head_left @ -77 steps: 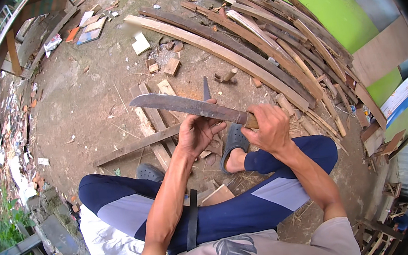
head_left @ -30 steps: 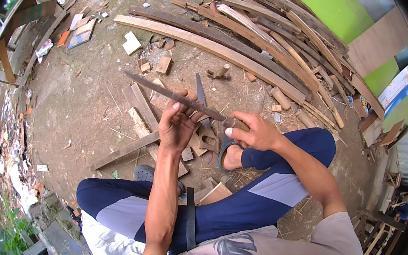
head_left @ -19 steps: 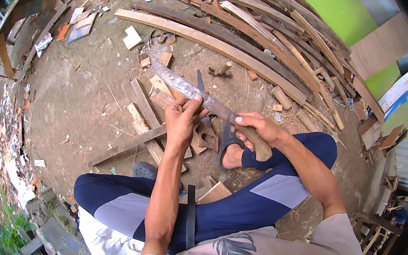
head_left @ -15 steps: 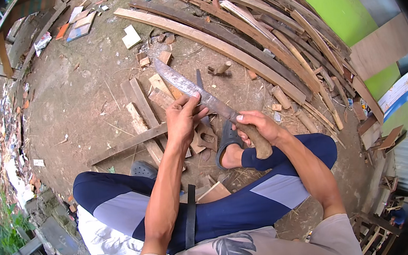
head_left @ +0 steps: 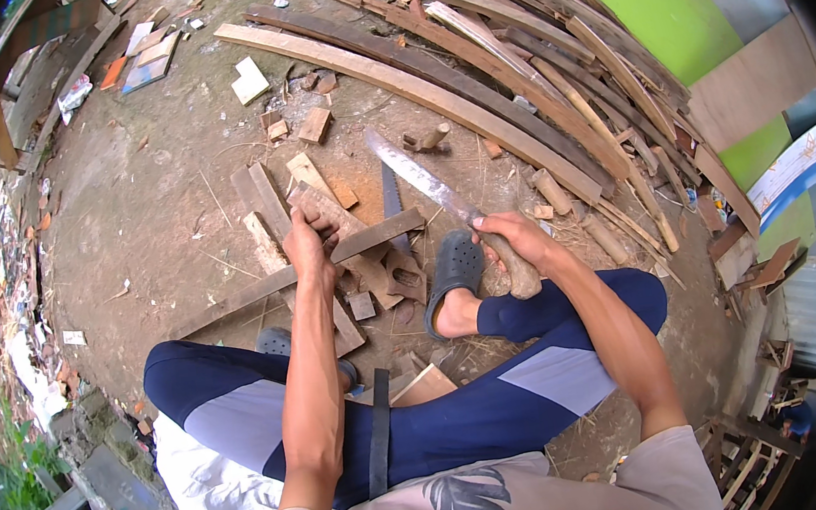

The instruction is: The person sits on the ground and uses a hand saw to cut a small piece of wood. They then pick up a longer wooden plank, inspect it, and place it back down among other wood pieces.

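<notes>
A machete [head_left: 425,181] with a worn, curved blade and a wooden handle slants up and left from my right hand [head_left: 519,238]. That hand is closed round the handle, near the blade's base. My left hand [head_left: 310,242] is away from the blade, over the wood scraps, its fingers loosely bent with nothing visible in them. Right beside it, a long brown strip of wood [head_left: 377,233] lies across other pieces. A handsaw [head_left: 391,196] lies partly under this strip, its wooden handle [head_left: 407,274] close to my shoe.
Long boards [head_left: 472,107] are stacked in a row from the far side to the right. Small wood blocks [head_left: 316,124] and a forked branch stub [head_left: 428,139] lie on the dirt ahead. A dark strap [head_left: 379,430] rests over my lap. A green panel [head_left: 632,8] stands at the far right.
My left hand has let go of the blade and moved left, over the wood scraps. The machete has shifted right and slightly down in my right hand, uncovering the saw and wood strip.
</notes>
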